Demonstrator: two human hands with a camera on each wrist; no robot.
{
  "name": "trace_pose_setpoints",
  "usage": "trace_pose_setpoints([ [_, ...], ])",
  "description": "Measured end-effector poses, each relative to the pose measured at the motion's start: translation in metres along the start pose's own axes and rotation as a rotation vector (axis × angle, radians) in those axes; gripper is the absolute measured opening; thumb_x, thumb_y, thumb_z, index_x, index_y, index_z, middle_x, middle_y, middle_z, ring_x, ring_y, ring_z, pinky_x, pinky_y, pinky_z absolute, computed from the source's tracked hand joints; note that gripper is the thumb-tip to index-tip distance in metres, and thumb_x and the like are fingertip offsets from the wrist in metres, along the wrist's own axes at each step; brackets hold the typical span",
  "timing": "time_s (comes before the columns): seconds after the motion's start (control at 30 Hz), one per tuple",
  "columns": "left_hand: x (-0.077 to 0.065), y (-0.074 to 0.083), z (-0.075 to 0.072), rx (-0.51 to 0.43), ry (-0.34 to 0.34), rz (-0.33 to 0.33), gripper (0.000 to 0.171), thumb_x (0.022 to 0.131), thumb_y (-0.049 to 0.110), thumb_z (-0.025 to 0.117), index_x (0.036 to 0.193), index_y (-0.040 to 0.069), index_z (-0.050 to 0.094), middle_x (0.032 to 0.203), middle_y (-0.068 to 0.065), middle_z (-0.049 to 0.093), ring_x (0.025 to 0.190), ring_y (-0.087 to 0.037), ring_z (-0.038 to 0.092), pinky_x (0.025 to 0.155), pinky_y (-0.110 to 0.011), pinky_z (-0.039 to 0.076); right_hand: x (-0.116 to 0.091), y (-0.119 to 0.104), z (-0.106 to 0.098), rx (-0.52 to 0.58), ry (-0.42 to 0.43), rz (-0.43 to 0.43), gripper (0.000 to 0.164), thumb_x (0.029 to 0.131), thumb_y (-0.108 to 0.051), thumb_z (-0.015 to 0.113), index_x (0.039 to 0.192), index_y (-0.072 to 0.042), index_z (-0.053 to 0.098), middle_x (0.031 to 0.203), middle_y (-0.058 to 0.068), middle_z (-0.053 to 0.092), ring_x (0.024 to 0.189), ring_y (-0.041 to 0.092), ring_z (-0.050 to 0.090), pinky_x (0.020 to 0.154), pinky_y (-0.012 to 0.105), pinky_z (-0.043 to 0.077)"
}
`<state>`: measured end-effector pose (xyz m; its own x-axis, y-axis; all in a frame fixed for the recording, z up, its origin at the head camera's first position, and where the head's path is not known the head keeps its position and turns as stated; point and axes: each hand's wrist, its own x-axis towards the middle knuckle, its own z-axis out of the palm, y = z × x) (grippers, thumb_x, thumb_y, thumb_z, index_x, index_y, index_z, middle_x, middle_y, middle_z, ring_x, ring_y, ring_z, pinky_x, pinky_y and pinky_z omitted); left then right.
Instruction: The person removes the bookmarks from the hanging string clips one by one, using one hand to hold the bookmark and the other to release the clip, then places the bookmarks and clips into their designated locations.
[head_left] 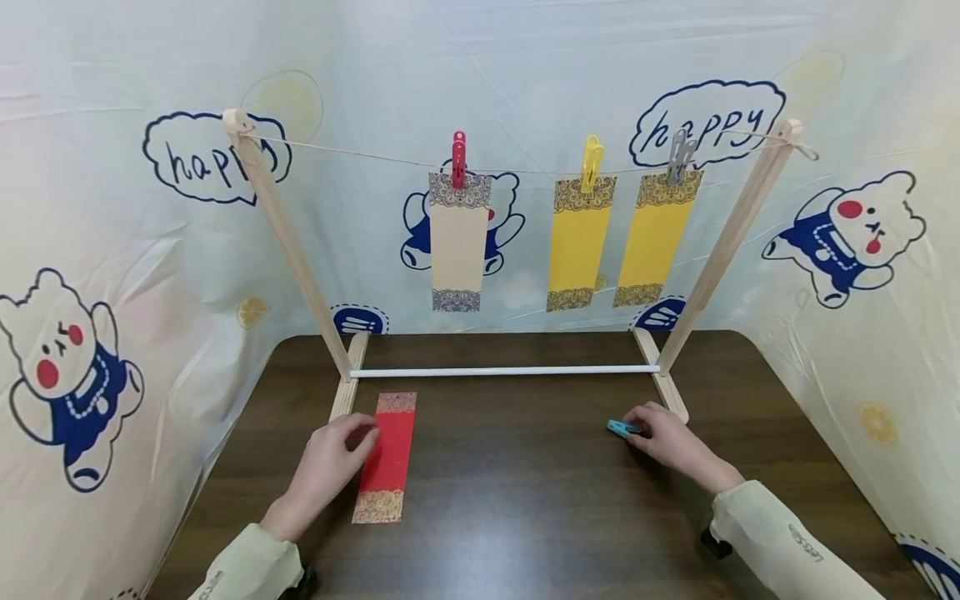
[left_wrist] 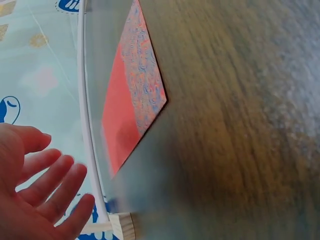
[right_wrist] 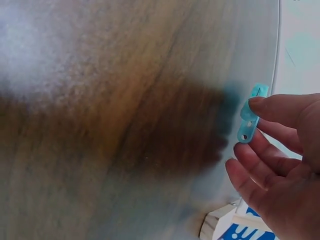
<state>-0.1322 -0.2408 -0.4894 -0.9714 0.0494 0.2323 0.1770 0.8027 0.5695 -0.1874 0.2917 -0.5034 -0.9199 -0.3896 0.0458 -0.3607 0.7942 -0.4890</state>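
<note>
blue clip point(head_left: 621, 427) pinched in the grip of the right hand point(head_left: 670, 437), red card point(head_left: 390, 454) laid flat on the surface point(head_left: 517, 483), beside the left hand point(head_left: 328, 460), its grip relaxed and slightly parted

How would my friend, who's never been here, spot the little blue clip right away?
Start at the wooden frame standing on the dark table. Near the frame's right foot, the person's right hand pinches a small light-blue clip. It's the only blue one, and the only one in a hand: the red clip, yellow clip and grey clip are up on the string.
</note>
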Motion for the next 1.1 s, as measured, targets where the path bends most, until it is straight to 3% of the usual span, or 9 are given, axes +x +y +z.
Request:
trace_pose_setpoints([
  [0.2, 0.0, 0.004, 0.001, -0.043, -0.024, -0.032, 0.023, 0.093, 0.012, 0.078, 0.114, 0.005, 0.075, 0.102, -0.006, 0.075, 0.086, -0.018, 0.069, 0.078, -0.036, 0.061, 0.0, 0.002, 0.004, -0.008, -0.001, -0.007, 0.017, 0.09, -0.006, 0.079, 0.106, -0.005, 0.073, 0.1, 0.005, 0.065, 0.088, 0.02, 0.063, 0.079, 0.043, 0.057],
  [0.5, -0.001, 0.004, 0.003, -0.039, -0.007, -0.018, 0.021, 0.093, 0.011, 0.078, 0.113, 0.005, 0.076, 0.102, -0.007, 0.076, 0.086, -0.02, 0.068, 0.077, -0.036, 0.061, 0.0, 0.002, 0.003, -0.023, -0.007, -0.012, 0.017, 0.093, -0.012, 0.078, 0.108, -0.006, 0.073, 0.1, 0.004, 0.063, 0.09, 0.019, 0.063, 0.082, 0.044, 0.058],
  [0.8, 0.004, 0.008, 0.001, -0.051, -0.009, -0.018, 0.022, 0.094, 0.011, 0.077, 0.114, 0.005, 0.075, 0.102, -0.007, 0.075, 0.083, -0.018, 0.066, 0.073, -0.029, 0.059, 0.002, -0.011, -0.001, -0.026, 0.158, -0.078, 0.014, 0.094, -0.006, 0.076, 0.108, -0.005, 0.074, 0.104, 0.006, 0.067, 0.097, 0.026, 0.069, 0.086, 0.049, 0.059],
  [1.1, 0.006, 0.014, 0.0, -0.071, 0.048, 0.033, 0.024, 0.092, 0.008, 0.078, 0.116, 0.007, 0.076, 0.102, -0.006, 0.076, 0.085, -0.018, 0.068, 0.075, -0.031, 0.061, 0.007, -0.041, -0.007, -0.018, 0.213, -0.16, 0.017, 0.095, -0.005, 0.074, 0.111, -0.008, 0.073, 0.108, 0.001, 0.067, 0.098, 0.02, 0.068, 0.085, 0.045, 0.06],
])
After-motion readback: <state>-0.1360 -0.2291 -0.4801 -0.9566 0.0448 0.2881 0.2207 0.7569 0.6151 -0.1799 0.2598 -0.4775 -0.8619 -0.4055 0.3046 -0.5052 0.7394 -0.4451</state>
